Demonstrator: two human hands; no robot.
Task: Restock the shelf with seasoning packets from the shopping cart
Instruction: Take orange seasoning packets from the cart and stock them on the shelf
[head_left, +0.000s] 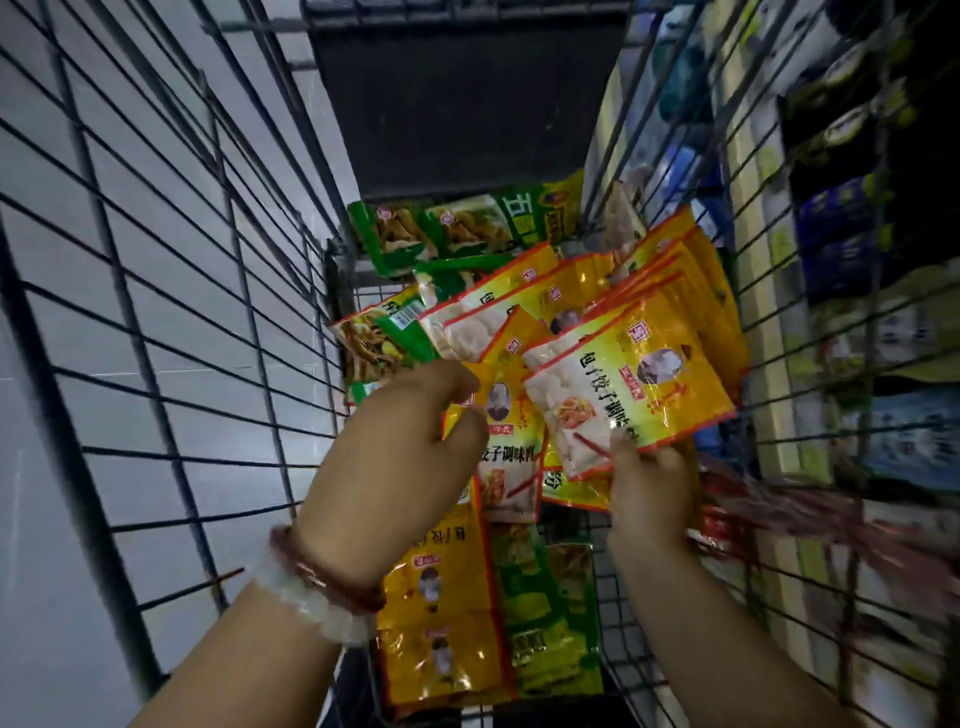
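Observation:
I look down into a wire shopping cart (171, 332) full of seasoning packets. My right hand (652, 499) grips the bottom edge of a fanned stack of yellow packets (631, 384) with red borders, held above the cart floor. My left hand (395, 457), with bead bracelets at the wrist, pinches another yellow packet (511, 441) at its left edge, just left of the stack. More yellow packets (441, 613) lie flat on the cart floor below my left wrist. Green packets (457, 228) lie at the far end and along the left side.
The store shelf (852, 291) with blurred dark and blue packaged goods runs along the right, seen through the cart's wire side. A dark panel (457, 98) closes the cart's far end. Pale floor tiles (78, 364) show through the left side.

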